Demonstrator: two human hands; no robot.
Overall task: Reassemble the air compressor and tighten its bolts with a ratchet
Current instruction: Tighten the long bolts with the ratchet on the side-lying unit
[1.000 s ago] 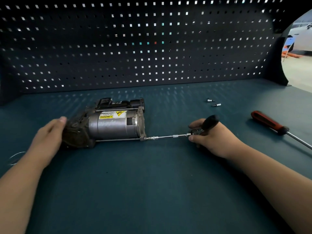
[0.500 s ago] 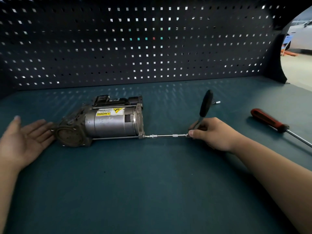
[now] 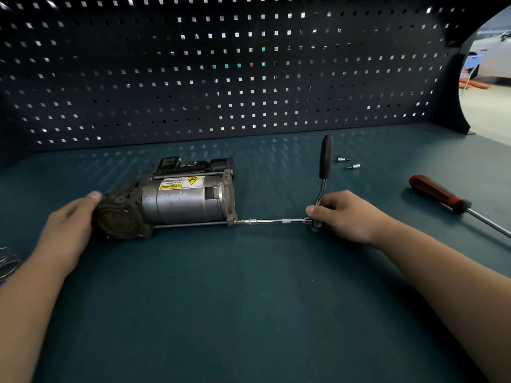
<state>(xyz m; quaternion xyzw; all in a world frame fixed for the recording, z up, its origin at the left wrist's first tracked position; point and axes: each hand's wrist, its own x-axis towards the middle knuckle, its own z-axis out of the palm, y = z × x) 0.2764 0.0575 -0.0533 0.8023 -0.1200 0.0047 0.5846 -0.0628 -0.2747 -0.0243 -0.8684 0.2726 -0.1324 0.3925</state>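
While R hand grips ratchet, label – "WARNING"

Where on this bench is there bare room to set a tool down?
The widest bare patch is the near mat, between the two forearms, in front of the compressor and extension bar. A bare strip runs between the compressor and the pegboard. The right is crowded with two sockets and the screwdriver; wire rings sit at the left edge.
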